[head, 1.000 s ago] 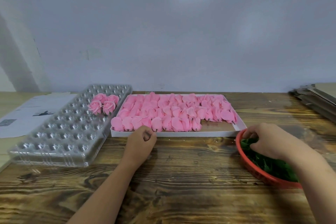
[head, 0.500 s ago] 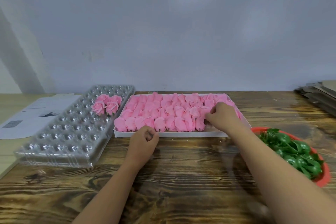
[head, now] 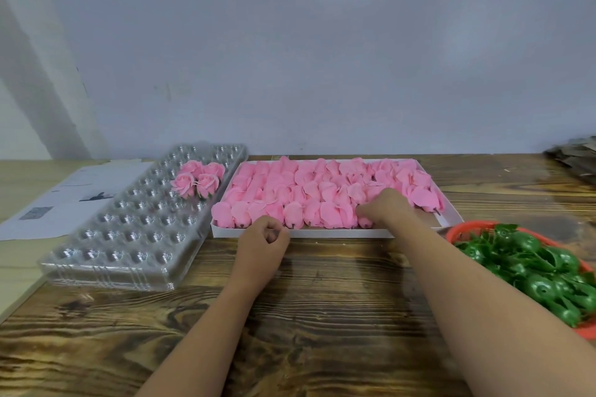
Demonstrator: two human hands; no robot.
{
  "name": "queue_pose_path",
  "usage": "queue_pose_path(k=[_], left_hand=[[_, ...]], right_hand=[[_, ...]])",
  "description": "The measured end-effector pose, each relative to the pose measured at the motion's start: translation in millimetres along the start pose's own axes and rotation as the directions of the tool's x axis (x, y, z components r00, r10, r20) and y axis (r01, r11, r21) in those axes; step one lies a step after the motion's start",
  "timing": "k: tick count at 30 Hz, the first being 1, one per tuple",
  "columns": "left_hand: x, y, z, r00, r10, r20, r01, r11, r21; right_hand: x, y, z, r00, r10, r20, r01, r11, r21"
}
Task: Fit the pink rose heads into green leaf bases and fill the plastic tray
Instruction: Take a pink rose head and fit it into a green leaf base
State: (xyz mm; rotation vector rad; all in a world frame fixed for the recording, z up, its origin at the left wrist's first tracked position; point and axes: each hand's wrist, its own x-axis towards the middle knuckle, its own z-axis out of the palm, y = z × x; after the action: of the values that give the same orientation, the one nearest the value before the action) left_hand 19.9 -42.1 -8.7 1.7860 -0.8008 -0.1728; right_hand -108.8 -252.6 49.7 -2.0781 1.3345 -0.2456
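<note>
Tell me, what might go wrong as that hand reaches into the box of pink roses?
1. The rose heads lie packed tightly in the white box, so the right hand may drag or crush neighbours when lifting one.
2. The right forearm passes close to the red basket of leaf bases; drawing back could nudge it.
3. The left hand rests beside the box's front edge and could shift the box.
</note>
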Motion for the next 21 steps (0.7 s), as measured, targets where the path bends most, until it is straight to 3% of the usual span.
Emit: queue_pose_path(k=[10,16,21], left_hand=[[1,-1,-1,1.0,-0.011,-0.009,0.011,1.0,-0.008],[-1,-2,1,1.0,0.004,0.009,-0.004,1.0,-0.018],[-2,3,-1,0.996,0.078,0.033,-0.079,0.997,0.022]], right_hand=[[-5,11,-26,0.997,0.072,-0.015,-0.066,0.971,0.229],[-36,29,-20,0.989,-0.079,-0.121,0.13,0.855,0.502],[-63,33,4,0.975,-0.193,-0.11,0.217,0.719,0.661]])
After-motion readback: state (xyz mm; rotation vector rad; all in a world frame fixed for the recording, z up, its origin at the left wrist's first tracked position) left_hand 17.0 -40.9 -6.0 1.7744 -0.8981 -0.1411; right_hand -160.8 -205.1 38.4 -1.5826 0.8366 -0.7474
